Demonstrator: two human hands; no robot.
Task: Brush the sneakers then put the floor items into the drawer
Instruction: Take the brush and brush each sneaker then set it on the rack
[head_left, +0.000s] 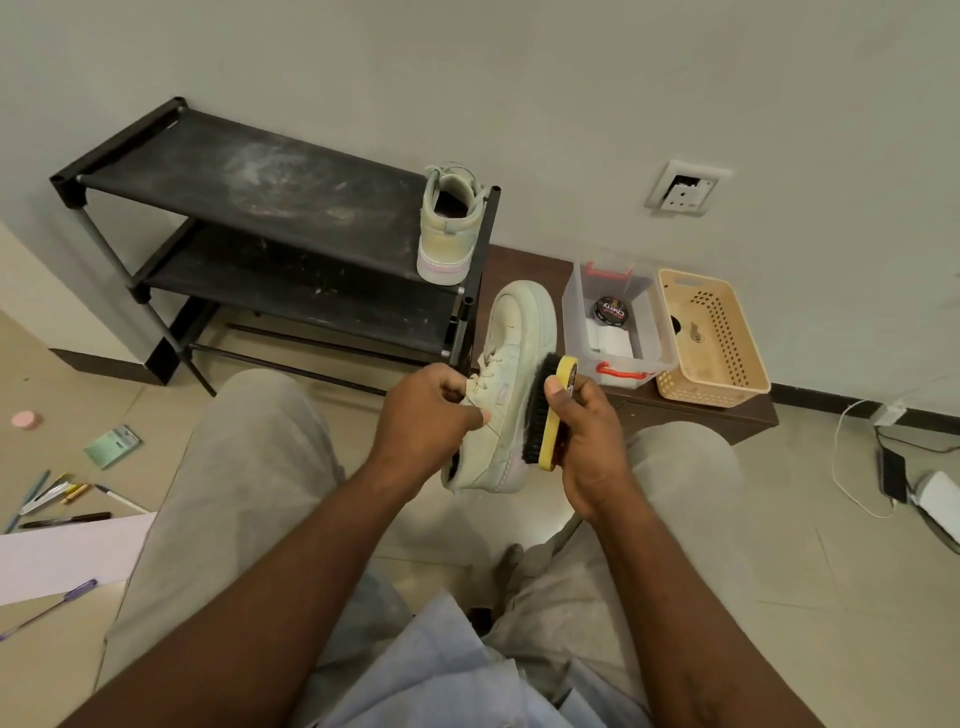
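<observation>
the left hand (431, 410) grips a pale green, scuffed sneaker (511, 364) by its laced throat, held in the air with the rounded toe pointing away, while the right hand (589, 447) clasps a yellow-backed brush (546, 415) whose black bristles touch the shoe's side. its twin (449, 228) stands heel-out on the top shelf of a dusty black rack (249, 182), at its right edge; pens (57, 493) lie scattered on smooth tiles (779, 545) at the left.

Collar of sneaker (511, 374) hidden behind left hand (423, 410), purple pen (52, 608) cut off (left edge), small item (695, 335) in basket (737, 397) unidentifiable.
</observation>
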